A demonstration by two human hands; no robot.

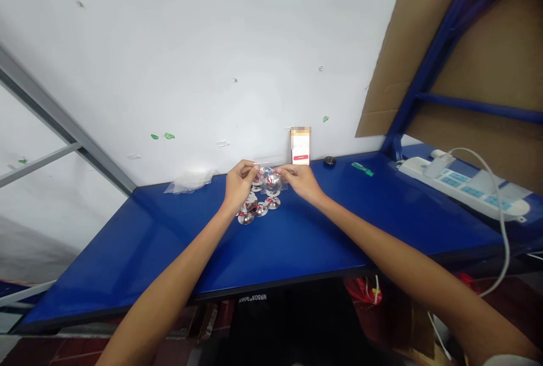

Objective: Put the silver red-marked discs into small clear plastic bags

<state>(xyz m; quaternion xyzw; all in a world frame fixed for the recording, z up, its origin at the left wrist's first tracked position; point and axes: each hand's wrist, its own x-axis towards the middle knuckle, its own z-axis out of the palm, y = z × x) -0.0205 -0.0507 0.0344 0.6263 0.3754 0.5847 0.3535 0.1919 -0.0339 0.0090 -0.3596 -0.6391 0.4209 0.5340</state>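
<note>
Above the blue tabletop, my left hand (240, 184) pinches one side of a small clear plastic bag (267, 172). On the other side, my right hand (300, 181) has its thumb and fingers closed on the same bag. A shiny domed metal disc with a red cord, like a small hand cymbal (274, 184), shows in or right behind the plastic; I cannot tell which. Several more such metal discs (246, 218) with red cords lie in a cluster on the table just below and beside my left hand, some overlapping. My fingers partly hide the bag's upper edge.
Clear plastic bags (190, 181) lie at the back left of the blue table (297, 247). A phone (301, 146) leans on the white wall. Rightward are a black round object (330, 160), a green item (362, 169) and a white power strip (462, 186) with a cable.
</note>
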